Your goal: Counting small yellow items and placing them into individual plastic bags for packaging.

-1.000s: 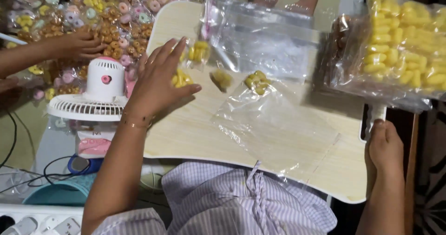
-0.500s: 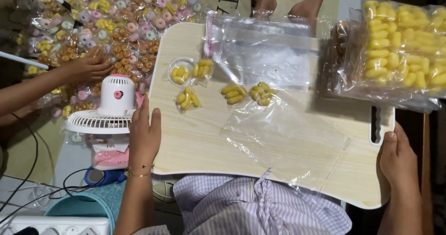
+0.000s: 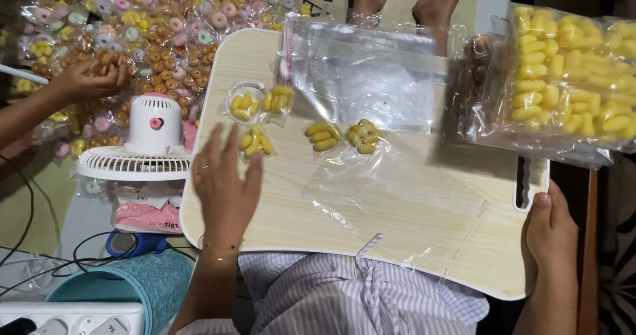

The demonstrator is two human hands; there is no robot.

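Note:
A light wooden lap table [image 3: 344, 196] lies across my lap. My left hand [image 3: 225, 186] rests flat on its left part, fingers spread, just below a small clear packet of yellow snacks [image 3: 254, 143]. Three more such packets lie near: two side by side [image 3: 255, 102], one at the middle [image 3: 322, 136] and one beside it [image 3: 362, 135]. My right hand [image 3: 548, 232] grips the table's right edge by the slot. An empty clear bag [image 3: 397, 189] lies flat on the table.
A stack of clear bags [image 3: 364, 70] sits at the table's far side. A big bag of yellow snacks [image 3: 570, 83] hangs over the right end. A small white fan [image 3: 149, 139] stands left. Another person's hand [image 3: 86, 80] reaches into a heap of packed ring snacks [image 3: 165, 30].
My left hand left the packets, dropped to the table's left edge, then moved back onto the tabletop. The table shifted slightly. The other person's hand closed on some ring snacks.

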